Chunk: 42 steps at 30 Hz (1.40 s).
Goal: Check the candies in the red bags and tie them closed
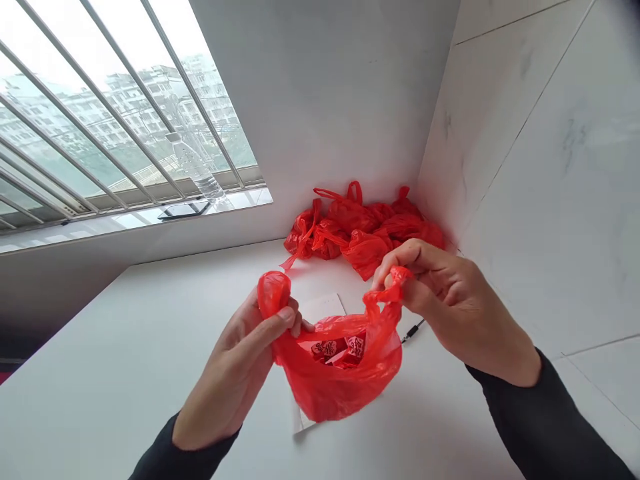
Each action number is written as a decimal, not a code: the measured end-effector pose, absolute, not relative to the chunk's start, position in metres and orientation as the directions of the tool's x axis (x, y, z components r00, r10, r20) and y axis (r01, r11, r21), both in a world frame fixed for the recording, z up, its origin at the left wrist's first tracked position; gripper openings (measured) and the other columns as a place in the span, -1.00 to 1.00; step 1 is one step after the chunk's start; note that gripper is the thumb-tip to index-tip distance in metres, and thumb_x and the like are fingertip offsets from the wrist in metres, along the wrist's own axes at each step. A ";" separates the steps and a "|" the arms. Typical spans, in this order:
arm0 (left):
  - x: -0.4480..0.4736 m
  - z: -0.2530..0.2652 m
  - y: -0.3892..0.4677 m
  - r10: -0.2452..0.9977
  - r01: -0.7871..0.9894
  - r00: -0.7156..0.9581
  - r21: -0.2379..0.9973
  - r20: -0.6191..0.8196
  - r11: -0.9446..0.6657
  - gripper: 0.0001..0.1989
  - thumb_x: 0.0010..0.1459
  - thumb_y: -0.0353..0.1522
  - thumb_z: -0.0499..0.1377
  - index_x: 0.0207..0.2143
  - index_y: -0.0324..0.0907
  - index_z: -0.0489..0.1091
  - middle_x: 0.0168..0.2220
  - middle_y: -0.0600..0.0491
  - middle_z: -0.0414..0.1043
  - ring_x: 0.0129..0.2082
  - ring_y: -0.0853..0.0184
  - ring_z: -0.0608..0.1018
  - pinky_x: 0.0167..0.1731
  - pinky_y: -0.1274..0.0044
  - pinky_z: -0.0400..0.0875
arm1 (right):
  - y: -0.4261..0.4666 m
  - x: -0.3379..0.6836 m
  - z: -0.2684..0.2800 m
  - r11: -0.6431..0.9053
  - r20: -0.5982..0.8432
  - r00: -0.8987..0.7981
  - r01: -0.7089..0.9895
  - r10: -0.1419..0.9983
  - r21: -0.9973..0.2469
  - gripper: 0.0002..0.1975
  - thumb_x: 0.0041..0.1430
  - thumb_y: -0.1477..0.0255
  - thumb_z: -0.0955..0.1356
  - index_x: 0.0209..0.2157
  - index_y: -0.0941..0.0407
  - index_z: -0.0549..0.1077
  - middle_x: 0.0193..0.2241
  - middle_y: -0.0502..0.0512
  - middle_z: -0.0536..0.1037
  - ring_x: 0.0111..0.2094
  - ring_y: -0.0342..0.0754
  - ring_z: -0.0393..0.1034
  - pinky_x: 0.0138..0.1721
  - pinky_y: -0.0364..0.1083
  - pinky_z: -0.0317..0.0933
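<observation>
Red plastic bag (340, 393) hung at lower centre of frame, open mouth (343, 325) running left to right. Left hand (245, 360) gripped one handle (273, 291), right hand (453, 293) pinched the other; both equally near.

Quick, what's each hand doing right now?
Left hand: closed, gripping one side of the red plastic bag.
Right hand: closed, pinching the bag's other side.

A barred, daylit window (125, 120) pierces the grey wall (330, 93) behind a white table (150, 347).
</observation>
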<state>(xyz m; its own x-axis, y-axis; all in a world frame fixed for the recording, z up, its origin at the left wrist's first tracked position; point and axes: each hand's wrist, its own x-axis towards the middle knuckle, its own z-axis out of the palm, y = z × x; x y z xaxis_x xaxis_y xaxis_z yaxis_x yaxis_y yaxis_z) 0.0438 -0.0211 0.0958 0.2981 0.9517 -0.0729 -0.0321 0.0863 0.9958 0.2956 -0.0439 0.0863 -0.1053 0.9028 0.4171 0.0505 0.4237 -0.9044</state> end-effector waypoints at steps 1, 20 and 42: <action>0.047 0.092 -0.023 0.945 0.016 0.318 0.997 -0.075 0.073 -0.82 0.29 -0.20 0.24 -0.30 -0.10 0.38 -0.36 0.09 0.34 -0.27 0.33 0.47 -0.26 0.56 0.44 | -0.045 0.291 0.087 0.405 0.399 -0.150 0.016 0.905 -0.914 -0.93 0.41 0.41 0.36 -0.22 0.06 0.47 -0.31 -0.04 0.57 -0.27 -0.14 0.50 -0.25 -0.17 0.37; 0.072 0.066 -0.037 0.867 0.102 0.476 0.989 -0.147 0.111 -0.60 0.32 -0.04 0.15 -0.40 -0.13 0.22 -0.54 0.21 0.02 -0.54 0.45 0.10 -0.50 0.56 0.09 | -0.040 0.273 0.076 0.473 0.360 -0.413 0.213 0.837 -0.855 -0.76 0.29 0.45 0.45 -0.01 0.02 0.56 -0.08 -0.02 0.55 -0.08 -0.11 0.41 -0.01 -0.09 0.31; 0.035 0.053 -0.031 0.897 0.230 0.437 0.973 -0.068 -0.038 -0.94 0.23 -0.42 0.25 -0.33 -0.13 0.44 -0.36 0.10 0.44 -0.38 0.39 0.47 -0.35 0.56 0.36 | -0.014 0.255 0.044 0.385 0.180 -0.572 0.260 0.800 -0.886 -0.25 0.18 0.19 0.52 0.32 0.01 0.26 0.03 0.13 0.53 0.10 0.08 0.40 0.12 0.08 0.28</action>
<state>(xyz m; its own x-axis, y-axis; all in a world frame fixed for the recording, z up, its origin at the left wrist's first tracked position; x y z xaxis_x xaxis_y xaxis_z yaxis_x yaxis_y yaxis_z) 0.0345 -0.0314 0.0531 0.4371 0.8968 -0.0684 0.2297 -0.0378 0.9725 0.2550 -0.0145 0.0436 -0.5724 0.7999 0.1801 0.2596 0.3852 -0.8856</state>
